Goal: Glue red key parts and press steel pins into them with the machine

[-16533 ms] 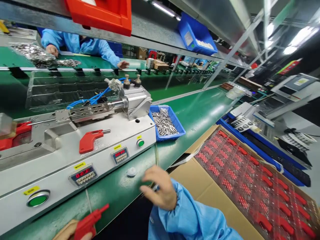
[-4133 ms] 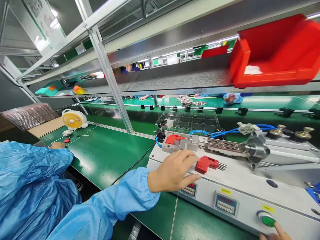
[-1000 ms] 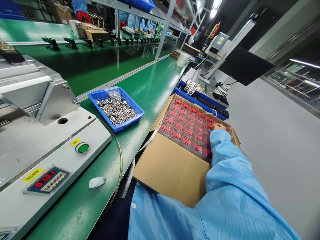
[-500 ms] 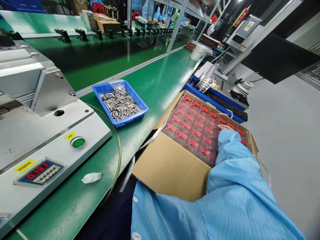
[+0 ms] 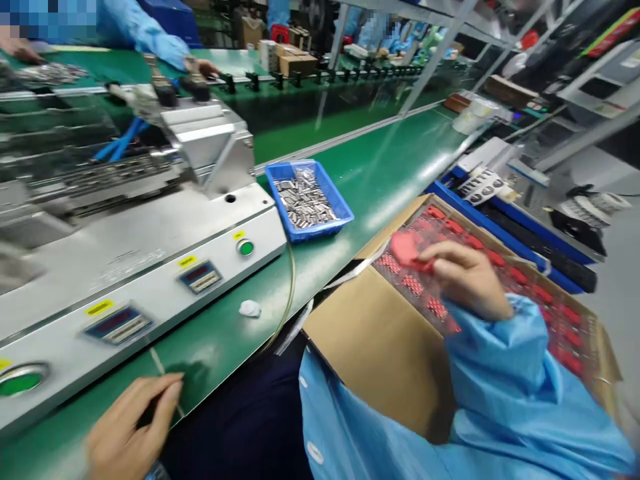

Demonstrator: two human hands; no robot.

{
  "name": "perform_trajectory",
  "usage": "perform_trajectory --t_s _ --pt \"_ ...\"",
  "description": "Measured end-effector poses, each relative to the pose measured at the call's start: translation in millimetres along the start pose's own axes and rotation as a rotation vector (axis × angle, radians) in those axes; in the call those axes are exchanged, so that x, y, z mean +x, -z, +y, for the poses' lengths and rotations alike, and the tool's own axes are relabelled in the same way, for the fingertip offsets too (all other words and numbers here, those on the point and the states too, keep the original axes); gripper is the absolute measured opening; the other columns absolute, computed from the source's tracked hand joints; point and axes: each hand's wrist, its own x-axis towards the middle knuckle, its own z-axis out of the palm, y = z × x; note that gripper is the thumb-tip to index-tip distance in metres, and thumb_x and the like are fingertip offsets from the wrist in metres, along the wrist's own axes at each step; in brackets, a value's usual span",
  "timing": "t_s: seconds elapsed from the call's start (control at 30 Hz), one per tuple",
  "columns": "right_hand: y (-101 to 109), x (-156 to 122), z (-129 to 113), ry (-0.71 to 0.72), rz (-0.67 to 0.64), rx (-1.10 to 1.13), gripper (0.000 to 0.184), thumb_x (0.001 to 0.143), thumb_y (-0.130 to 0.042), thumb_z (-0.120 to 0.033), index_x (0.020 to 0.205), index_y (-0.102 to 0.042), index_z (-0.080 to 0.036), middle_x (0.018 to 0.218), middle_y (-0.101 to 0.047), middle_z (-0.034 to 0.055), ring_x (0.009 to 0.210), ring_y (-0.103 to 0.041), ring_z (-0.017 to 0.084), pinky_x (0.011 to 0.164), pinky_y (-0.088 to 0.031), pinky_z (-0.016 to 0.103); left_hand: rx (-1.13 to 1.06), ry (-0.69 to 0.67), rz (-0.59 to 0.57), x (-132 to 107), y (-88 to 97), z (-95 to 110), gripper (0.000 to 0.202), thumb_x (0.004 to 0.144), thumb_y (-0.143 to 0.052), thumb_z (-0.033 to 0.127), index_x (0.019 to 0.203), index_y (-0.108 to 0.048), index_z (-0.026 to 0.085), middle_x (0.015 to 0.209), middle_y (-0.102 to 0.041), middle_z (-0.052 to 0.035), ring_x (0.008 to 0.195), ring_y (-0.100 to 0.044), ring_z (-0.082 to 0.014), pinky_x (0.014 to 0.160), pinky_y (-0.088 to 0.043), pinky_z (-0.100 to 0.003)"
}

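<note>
My right hand point(image 5: 470, 277) pinches a red plastic part point(image 5: 406, 251), blurred by motion, above an open cardboard box. In the box lies a clear plastic tray point(image 5: 500, 293) with rows of red parts in its pockets. My left hand point(image 5: 135, 423) hovers over the green bench at the lower left, in front of the machine. Its fingers are loosely stretched, thumb a little apart, and nothing shows in them. Closest to that hand is the metal machine point(image 5: 165, 300) with its green buttons and small displays.
On the green bench point(image 5: 370, 180) stands a blue bin point(image 5: 345, 223) of small metal cylinders. A small white object point(image 5: 250, 309) and a clear hose point(image 5: 291, 293) lie before the machine. The box flap point(image 5: 370, 340) spreads over my lap. Across the line is a co-worker's sleeve point(image 5: 150, 33).
My right hand has lifted a red part out of the tray and moved left. My left hand has come into view. The view has swung left, showing more of the machine.
</note>
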Motion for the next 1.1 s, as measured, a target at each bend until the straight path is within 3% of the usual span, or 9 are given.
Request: perform_trajectory --t_s 0.07,0.13,0.3,0.4,0.5,0.6,0.77,0.9,1.1 --pt "-65.5 -7.5 -12.3 0.032 -0.575 0.075 0.042 0.087 -0.083 -0.053 0.088 -0.078 -0.012 0.072 -0.071 0.0033 0.06 -0.065 0.014 0.057 -0.049 0.028 0.037 -0.075 -0.021 7.4 -8.8 14.8 0.01 0.103 -0.066 0.023 0.111 -0.072 0.019 0.097 -0.075 -0.0059 0.078 -0.072 -0.0156 0.074 -0.058 -0.024" --pt "-130.7 -16.8 -19.0 0.093 -0.952 0.124 0.036 0.096 -0.074 -0.05 0.093 -0.079 -0.014 0.074 -0.072 0.0035 0.062 -0.065 0.014 0.058 -0.051 0.026 0.059 -0.144 -0.015 17.5 -16.3 29.3 0.019 0.104 -0.065 0.026 0.122 -0.068 0.018 0.116 -0.073 -0.0133 0.094 -0.073 -0.0205 0.083 -0.06 -0.029" --pt "-235.4 -44.0 -22.2 0.135 -1.253 0.281 0.027 0.108 -0.057 -0.036 0.105 -0.073 -0.014 0.071 -0.066 -0.0007 0.054 -0.057 0.01 0.052 -0.047 0.02 0.033 -0.208 -0.018 31.6 -10.1 35.4 0.022 0.108 -0.055 0.025 0.126 -0.068 0.019 0.118 -0.076 -0.0136 0.092 -0.073 -0.0199 0.077 -0.058 -0.03" --pt "-248.8 -51.3 -14.9 0.413 -1.037 0.179 0.021 0.106 -0.06 -0.028 0.12 -0.071 -0.017 0.077 -0.067 -0.0003 0.061 -0.06 0.012 0.059 -0.051 0.023 -0.158 -0.019 -0.026 25.8 5.2 28.3 0.022 0.109 -0.054 0.025 0.121 -0.072 0.02 0.111 -0.078 -0.0107 0.089 -0.073 -0.0185 0.078 -0.057 -0.029" --pt "-247.3 -47.3 4.6 0.744 -0.428 0.047 0.029 0.097 -0.073 -0.025 0.125 -0.068 -0.021 0.08 -0.062 -0.0004 0.067 -0.058 0.015 0.064 -0.052 0.029 -0.47 0.338 -0.062 17.8 13.2 20.3 0.027 0.107 -0.059 0.038 0.109 -0.078 0.019 0.102 -0.076 -0.0096 0.091 -0.072 -0.0209 0.081 -0.058 -0.03" --pt "-249.9 -36.5 32.2 0.719 -0.085 -0.049 0.043 0.091 -0.08 -0.028 0.13 -0.064 -0.023 0.094 -0.063 0.0041 0.077 -0.061 0.019 0.065 -0.054 0.032 -0.668 0.681 -0.114 12.7 8.9 10.3 0.037 0.103 -0.064 0.049 0.104 -0.08 0.016 0.092 -0.073 -0.0083 0.074 -0.065 -0.0183 0.064 -0.054 -0.027" --pt "-269.1 -24.0 66.4 0.591 -0.251 -0.262 0.025 0.094 -0.074 -0.037 0.113 -0.071 -0.022 0.11 -0.07 0.0114 0.099 -0.069 0.027 0.081 -0.062 0.043 -0.788 0.939 -0.073 12.7 -5.2 -2.8 0.041 0.087 -0.08 0.053 0.101 -0.078 0.014 0.084 -0.072 -0.0053 0.069 -0.063 -0.0162 0.061 -0.052 -0.025" --pt "-274.9 -29.0 69.2 0.476 -0.278 -0.066 0.019 0.094 -0.074 -0.035 0.107 -0.069 -0.022 0.116 -0.074 0.0124 0.112 -0.07 0.03 0.102 -0.058 0.053 -0.889 0.95 -0.008 18.1 -5.2 -5.1 0.043 0.085 -0.082 0.056 0.096 -0.076 0.014 0.078 -0.071 -0.0039 0.065 -0.063 -0.0152 0.061 -0.054 -0.026" --pt "-269.0 -43.3 56.9 0.258 -0.329 0.244 0.029 0.095 -0.073 -0.048 0.104 -0.066 -0.021 0.078 -0.068 0.0021 0.069 -0.068 0.02 0.066 -0.058 0.034 -0.815 0.849 0.094 21.0 -6.5 0.8 0.039 0.09 -0.078 0.054 0.091 -0.081 0.015 0.077 -0.064 -0.0024 0.063 -0.054 -0.0121 0.058 -0.046 -0.024"
